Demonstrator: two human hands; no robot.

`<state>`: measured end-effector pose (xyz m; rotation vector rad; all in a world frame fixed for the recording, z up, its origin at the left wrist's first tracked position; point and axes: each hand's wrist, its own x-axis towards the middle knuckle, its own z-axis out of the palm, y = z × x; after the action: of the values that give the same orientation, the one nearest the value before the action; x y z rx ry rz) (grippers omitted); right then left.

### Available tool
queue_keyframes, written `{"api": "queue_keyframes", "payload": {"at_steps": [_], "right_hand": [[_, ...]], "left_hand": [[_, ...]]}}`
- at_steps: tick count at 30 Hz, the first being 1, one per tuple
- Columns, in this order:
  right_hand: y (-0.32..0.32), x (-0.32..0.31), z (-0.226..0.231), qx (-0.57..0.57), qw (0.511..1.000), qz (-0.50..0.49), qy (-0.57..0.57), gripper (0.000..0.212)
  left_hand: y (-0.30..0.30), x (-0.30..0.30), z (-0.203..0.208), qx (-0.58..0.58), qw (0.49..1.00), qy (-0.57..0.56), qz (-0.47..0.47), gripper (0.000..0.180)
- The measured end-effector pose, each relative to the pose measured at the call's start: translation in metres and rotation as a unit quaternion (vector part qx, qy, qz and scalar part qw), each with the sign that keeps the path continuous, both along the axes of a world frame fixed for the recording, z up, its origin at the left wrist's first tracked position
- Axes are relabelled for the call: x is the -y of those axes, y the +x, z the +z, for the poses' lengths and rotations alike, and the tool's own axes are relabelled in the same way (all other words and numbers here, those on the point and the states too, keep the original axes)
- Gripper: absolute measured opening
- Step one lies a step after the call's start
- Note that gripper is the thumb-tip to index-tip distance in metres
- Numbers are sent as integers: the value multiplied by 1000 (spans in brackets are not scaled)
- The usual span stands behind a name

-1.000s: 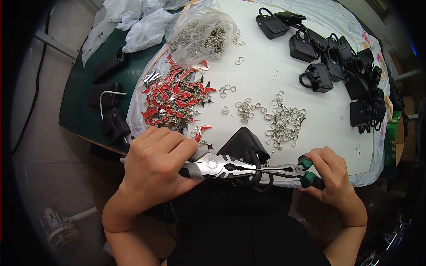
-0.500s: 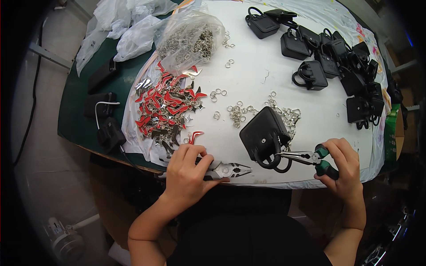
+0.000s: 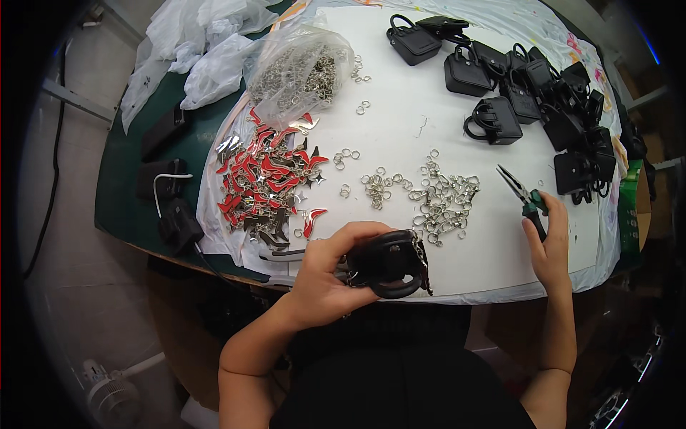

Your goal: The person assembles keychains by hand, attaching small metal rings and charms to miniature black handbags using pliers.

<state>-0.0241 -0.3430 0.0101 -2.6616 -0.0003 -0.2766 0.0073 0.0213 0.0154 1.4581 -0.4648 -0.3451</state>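
My left hand (image 3: 325, 275) is closed round a small black handbag (image 3: 382, 261) near the table's front edge. The bag is tipped with its looped handle toward me, and a silver chain (image 3: 419, 250) hangs at its right side. Grey-handled pliers (image 3: 284, 256) lie at the table edge by that hand, their jaws hidden behind it. On the right, my right hand (image 3: 552, 247) grips needle-nose pliers (image 3: 530, 207) with green and black handles, the jaws pointing up and left, apart from the bag. Silver clasps and rings (image 3: 444, 204) lie in a pile between the hands.
Red and black boot-shaped charms (image 3: 268, 171) are heaped at left. Behind them sits a clear bag of metal rings (image 3: 304, 71). Several small black handbags (image 3: 525, 93) crowd the far right. White plastic bags (image 3: 214, 71) and a black power adapter (image 3: 182, 222) lie on the green tabletop (image 3: 118, 193).
My left hand has let go of the grey pliers and taken hold of the black handbag, which has come down and left. The needle-nose pliers have left its handle and swung upward right.
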Motion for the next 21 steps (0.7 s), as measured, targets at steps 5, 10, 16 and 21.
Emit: {"api": "queue_keyframes", "payload": {"at_steps": [5, 10, 16, 21], "right_hand": [[10, -25, 8, 76, 988, 70, -117, 49], [24, -116, 53, 113, 937, 289, 161, 39], [33, -143, 51, 203, 920, 322, 90, 37], [31, -148, 48, 189, 914, 340, 116, 40]], "left_hand": [[0, -2, 8, -42, 998, -18, -32, 53], [-2, 0, 21, -7, 999, 36, -26, 54], [-6, -3, 4, 159, 985, 20, 67, 52], [-7, -6, 7, 361, 917, 118, 118, 47]]}}
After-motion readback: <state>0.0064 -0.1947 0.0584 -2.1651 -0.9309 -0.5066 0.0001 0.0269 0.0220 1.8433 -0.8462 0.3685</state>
